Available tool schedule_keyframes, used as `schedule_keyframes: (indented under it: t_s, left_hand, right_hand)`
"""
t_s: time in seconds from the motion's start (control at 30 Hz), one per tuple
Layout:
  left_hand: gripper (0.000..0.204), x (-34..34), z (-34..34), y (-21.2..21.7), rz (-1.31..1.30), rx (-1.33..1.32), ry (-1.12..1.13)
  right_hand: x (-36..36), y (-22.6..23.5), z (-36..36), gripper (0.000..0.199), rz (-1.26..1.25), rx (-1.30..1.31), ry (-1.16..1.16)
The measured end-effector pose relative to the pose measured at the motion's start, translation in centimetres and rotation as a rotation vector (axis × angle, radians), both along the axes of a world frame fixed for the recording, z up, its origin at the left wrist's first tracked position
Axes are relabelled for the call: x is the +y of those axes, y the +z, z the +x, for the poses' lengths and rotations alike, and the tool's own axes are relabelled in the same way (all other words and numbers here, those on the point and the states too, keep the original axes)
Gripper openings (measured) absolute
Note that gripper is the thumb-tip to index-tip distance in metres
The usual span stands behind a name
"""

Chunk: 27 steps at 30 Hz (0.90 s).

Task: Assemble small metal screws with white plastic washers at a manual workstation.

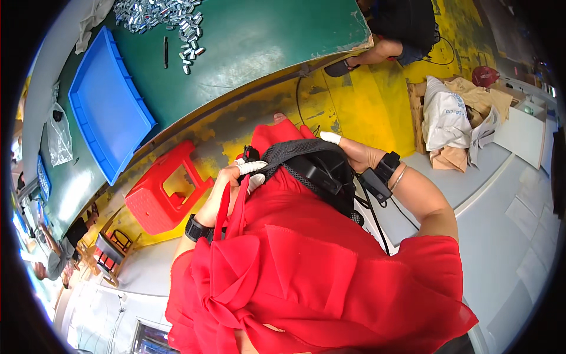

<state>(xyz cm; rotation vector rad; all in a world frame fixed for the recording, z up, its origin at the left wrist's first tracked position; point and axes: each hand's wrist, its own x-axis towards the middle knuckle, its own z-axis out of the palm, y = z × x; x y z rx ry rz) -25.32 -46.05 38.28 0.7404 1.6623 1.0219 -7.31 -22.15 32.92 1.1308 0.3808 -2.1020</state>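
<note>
The person stands beside the green tabletop (247,41) and looks down at the own body, where both hands work on a black mesh harness (309,165) held against the red dress (318,259) at waist height. The left hand (233,183), with white finger cots, pinches the edge of the mesh and a small black buckle (251,154); its grip is pressed together on the strap. The right hand (354,154) lies on the other side of the harness, fingers curled over the top edge, one white-covered fingertip pointing up; it seems closed on the harness, but the palm side is hidden. I judge that the step in hand is the fitting or fastening of this harness on the body. The next move probably needs the two ends of the strap to meet, with one hand holding the mesh steady. Both wrists wear black bands, and a black cable (377,221) hangs from the right one. Hard to make out: the buckle is partly covered by fingers, and the dress hides the lower part of the harness. On the tabletop lie a blue tray (106,112) and a heap of small metal parts (162,17), well apart from the hands; a red stool (162,197) stands on the floor near the left elbow.
</note>
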Motion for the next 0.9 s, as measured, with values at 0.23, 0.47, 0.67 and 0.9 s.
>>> schedule_keyframes:
  t_s: [0.23,0.47,0.67,0.9]
  left_hand:
    - [0.025,0.7,-0.1,0.7,-0.072,-0.069,0.031]
    - [0.026,1.2,0.6,0.3,-0.068,-0.119,0.048]
    - [0.03,1.7,1.0,0.4,-0.084,-0.085,0.006]
    - [0.033,1.1,1.8,-0.2,-0.022,-0.117,0.042]
  right_hand:
    - [1.0,0.5,-0.5,0.045,0.044,0.084,0.006]
    - [1.6,0.9,0.0,0.045,0.078,0.122,-0.01]
    - [2.1,1.2,0.3,0.047,0.195,0.114,0.119]
    - [3.2,3.1,-0.5,0.056,0.476,0.218,0.563]
